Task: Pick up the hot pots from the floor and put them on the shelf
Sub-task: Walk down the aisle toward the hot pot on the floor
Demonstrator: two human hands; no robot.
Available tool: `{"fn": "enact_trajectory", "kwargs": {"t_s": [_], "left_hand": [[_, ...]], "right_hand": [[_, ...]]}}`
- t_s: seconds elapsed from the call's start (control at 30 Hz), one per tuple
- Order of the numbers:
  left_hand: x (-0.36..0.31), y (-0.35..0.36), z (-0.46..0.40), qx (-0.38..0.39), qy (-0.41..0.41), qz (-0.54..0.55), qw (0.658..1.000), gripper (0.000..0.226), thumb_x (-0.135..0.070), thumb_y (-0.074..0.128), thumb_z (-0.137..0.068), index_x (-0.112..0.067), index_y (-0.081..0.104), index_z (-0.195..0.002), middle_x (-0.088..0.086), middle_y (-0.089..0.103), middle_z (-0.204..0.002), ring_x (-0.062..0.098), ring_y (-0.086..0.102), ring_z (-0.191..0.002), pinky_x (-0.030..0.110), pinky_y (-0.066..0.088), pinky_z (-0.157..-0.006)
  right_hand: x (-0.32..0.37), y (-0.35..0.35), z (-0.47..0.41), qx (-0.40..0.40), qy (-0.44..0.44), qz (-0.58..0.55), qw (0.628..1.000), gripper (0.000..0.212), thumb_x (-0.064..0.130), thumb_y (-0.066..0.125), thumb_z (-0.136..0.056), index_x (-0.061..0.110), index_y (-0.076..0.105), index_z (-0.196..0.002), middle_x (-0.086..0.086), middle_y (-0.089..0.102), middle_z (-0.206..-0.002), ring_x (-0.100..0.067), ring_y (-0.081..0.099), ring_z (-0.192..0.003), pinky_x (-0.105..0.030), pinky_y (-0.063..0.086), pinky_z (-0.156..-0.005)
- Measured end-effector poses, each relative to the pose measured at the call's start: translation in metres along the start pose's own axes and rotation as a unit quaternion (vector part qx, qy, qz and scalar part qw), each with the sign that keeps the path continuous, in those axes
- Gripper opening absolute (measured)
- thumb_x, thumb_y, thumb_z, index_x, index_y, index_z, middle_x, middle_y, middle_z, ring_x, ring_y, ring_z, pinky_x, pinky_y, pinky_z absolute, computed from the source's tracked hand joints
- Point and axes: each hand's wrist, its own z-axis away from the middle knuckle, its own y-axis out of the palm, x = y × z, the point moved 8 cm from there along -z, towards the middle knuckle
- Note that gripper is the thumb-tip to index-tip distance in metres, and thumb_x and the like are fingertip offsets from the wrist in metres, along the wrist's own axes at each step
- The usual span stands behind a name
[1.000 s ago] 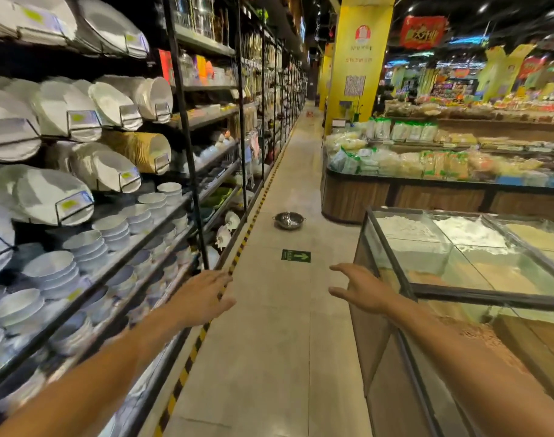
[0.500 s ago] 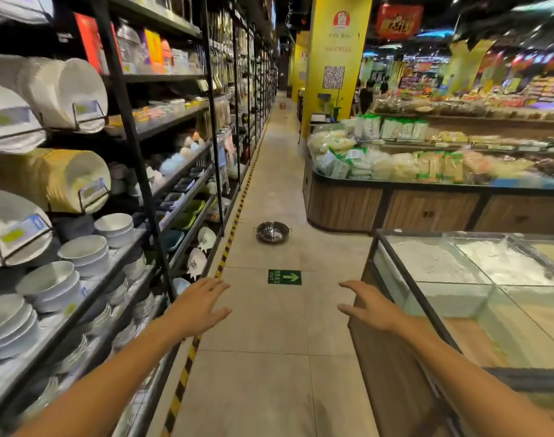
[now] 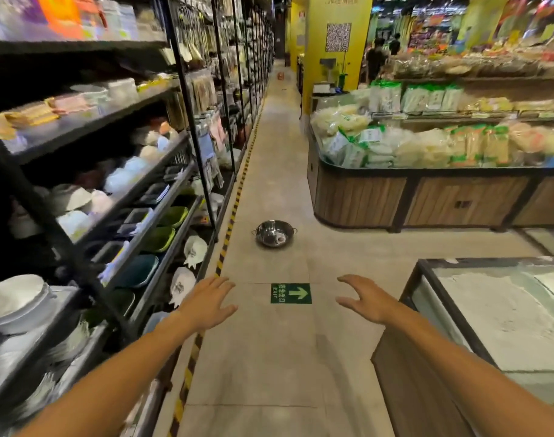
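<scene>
On the aisle floor [image 3: 269,342], just beyond a green exit sticker [image 3: 290,293], sits a steel hot pot [image 3: 274,233] — upright, with something pale inside, too small to identify. The left hand [image 3: 206,302] and right hand [image 3: 365,299] reach forward, each grip spread open and empty — well short of the pot, beside a shelf [image 3: 162,247] of bowls.

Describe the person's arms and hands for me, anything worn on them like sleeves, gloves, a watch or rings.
Both forearms are bare as far as the picture shows, with no sleeves in view. The left hand and the right hand have no gloves, and no watch, bracelet or ring is visible on either. No markings can be made out.
</scene>
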Motion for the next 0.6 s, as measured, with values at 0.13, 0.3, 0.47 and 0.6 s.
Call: {"fn": "enact_trajectory", "kwargs": {"t_s": [0.13, 0.3, 0.47, 0.6], "left_hand": [[0.038, -0.008, -0.101, -0.013, -0.031, 0.028, 0.999, 0.072, -0.064, 0.033, -0.094, -0.021, 0.029, -0.152, 0.003, 0.024, -0.163, 0.024, 0.018, -0.150, 0.038, 0.015, -0.122], [0.094, 0.006, -0.229, 0.019, -0.039, 0.036, 0.998, 0.077, -0.068, 0.026, -0.094, -0.022, 0.023, -0.155, 0.004, 0.014, -0.166, 0.024, 0.007, -0.153, 0.039, 0.005, -0.124], [0.168, 0.019, -0.363, 0.039, -0.049, 0.074, 0.995, 0.079, -0.072, 0.025, -0.092, -0.024, 0.022, -0.156, 0.003, 0.012, -0.166, 0.023, 0.004, -0.153, 0.040, 0.001, -0.123], [0.224, 0.024, -0.458, 0.071, -0.065, 0.112, 0.989, 0.081, -0.075, 0.022, -0.091, -0.028, 0.020, -0.156, -0.001, 0.005, -0.167, 0.022, -0.003, -0.153, 0.043, 0.001, -0.124]], "right_hand": [[-0.019, -0.017, -0.119, 0.014, 0.016, 0.002, 1.000, 0.067, 0.053, 0.052, -0.095, 0.018, 0.038, -0.150, -0.006, 0.036, -0.157, -0.024, 0.032, -0.143, -0.035, 0.024, -0.118], [-0.041, -0.014, -0.266, 0.033, 0.041, 0.007, 0.999, 0.074, 0.069, 0.046, -0.090, 0.028, 0.036, -0.151, -0.001, 0.032, -0.160, -0.023, 0.027, -0.145, -0.036, 0.022, -0.117], [-0.060, -0.004, -0.412, 0.053, 0.071, 0.016, 0.996, 0.076, 0.072, 0.042, -0.089, 0.030, 0.035, -0.151, -0.001, 0.028, -0.162, -0.023, 0.023, -0.147, -0.036, 0.019, -0.117], [-0.072, -0.007, -0.510, 0.068, 0.110, 0.002, 0.992, 0.076, 0.072, 0.040, -0.090, 0.030, 0.032, -0.153, 0.000, 0.024, -0.163, -0.023, 0.018, -0.149, -0.038, 0.017, -0.118]]}}
